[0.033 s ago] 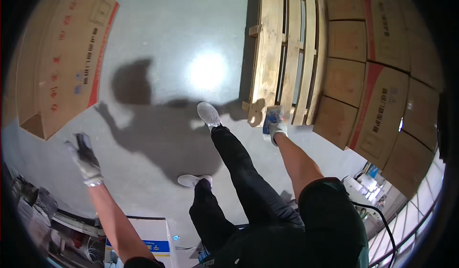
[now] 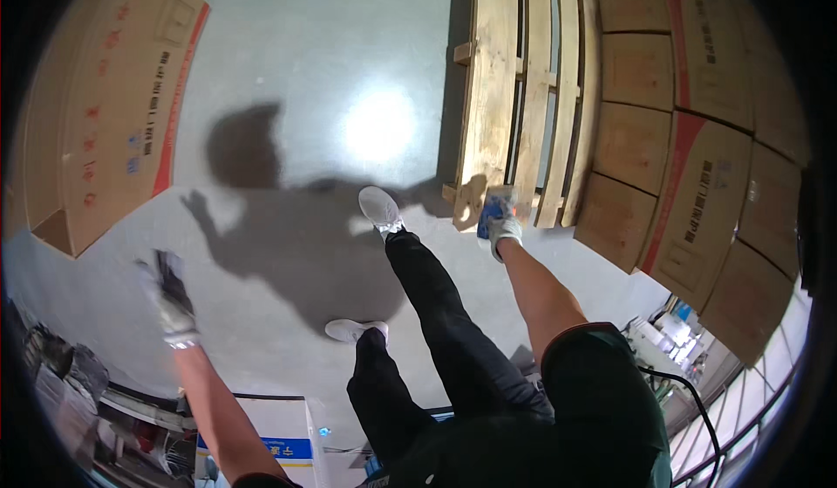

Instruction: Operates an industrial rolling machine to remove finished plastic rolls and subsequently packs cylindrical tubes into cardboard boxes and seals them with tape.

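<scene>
My left hand (image 2: 172, 303), in a white glove with dark fingers, hangs above the grey floor. Its fingers are stretched out and apart, slightly blurred, with nothing in them. The nearest thing to it is a large upright cardboard carton (image 2: 122, 105) with red and black print, whose near end is folded open. My right hand (image 2: 505, 228), also gloved, is closed around a small blue-and-grey object (image 2: 497, 205), too unclear for me to tell its kind. It is held in front of the near end of a wooden pallet (image 2: 488, 96).
Brown cartons (image 2: 693, 218) are stacked right of the pallet. A white box with a blue band (image 2: 292, 447) stands at the lower left, beside dark clutter (image 2: 74, 375). A black cable (image 2: 702, 392) curves down at the right. My shoes (image 2: 380, 207) are on the floor.
My left hand has moved slightly right and nearer to me. The left carton appears a little farther left. My right hand keeps its hold, almost unmoved.
</scene>
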